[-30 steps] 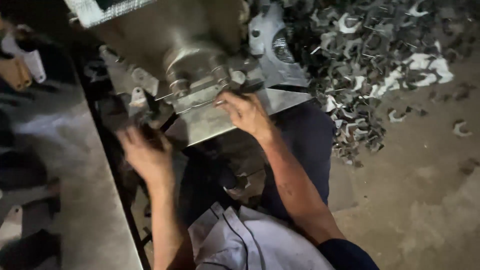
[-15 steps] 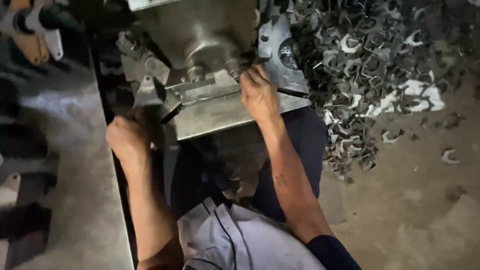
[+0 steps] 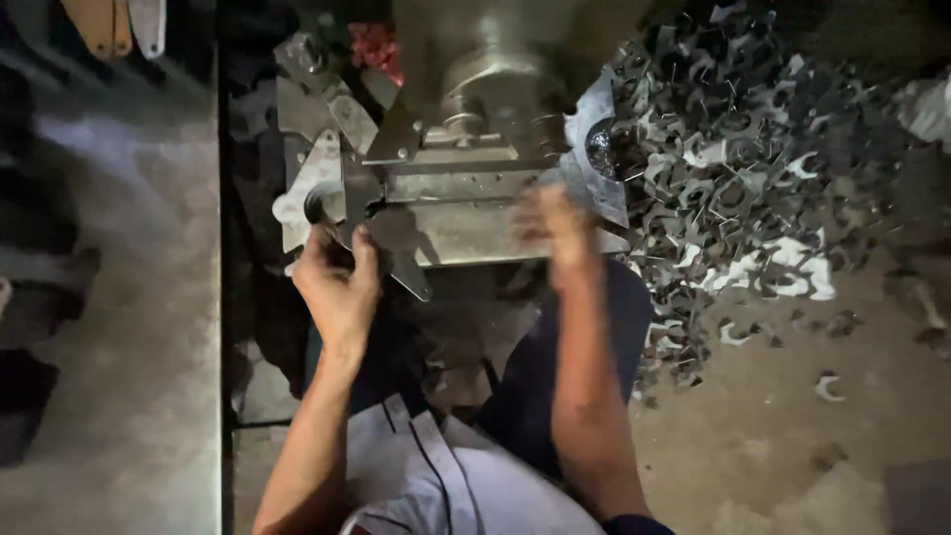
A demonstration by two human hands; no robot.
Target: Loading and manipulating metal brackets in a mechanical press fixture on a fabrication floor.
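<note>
A grey metal press machine (image 3: 475, 149) stands in front of me with a flat steel bed (image 3: 466, 233). My left hand (image 3: 337, 282) grips a dark lever-like metal part (image 3: 381, 243) at the bed's left end, beside a pale bracket (image 3: 307, 188). My right hand (image 3: 555, 228) is blurred and rests on the bed's right edge, fingers bent; whether it holds a piece is unclear. Both forearms reach up from my lap.
A large heap of small curved metal stampings (image 3: 743, 178) lies on the dirt floor at the right, with a few strays (image 3: 827, 386) nearby. A grey concrete slab (image 3: 119, 297) runs along the left. My dark trousers and light shirt (image 3: 446, 476) fill the bottom.
The view has shifted so the machine sits lower and more central. My left hand rose to the lever at the bed's left end; my right hand slid down off the die to the bed edge.
</note>
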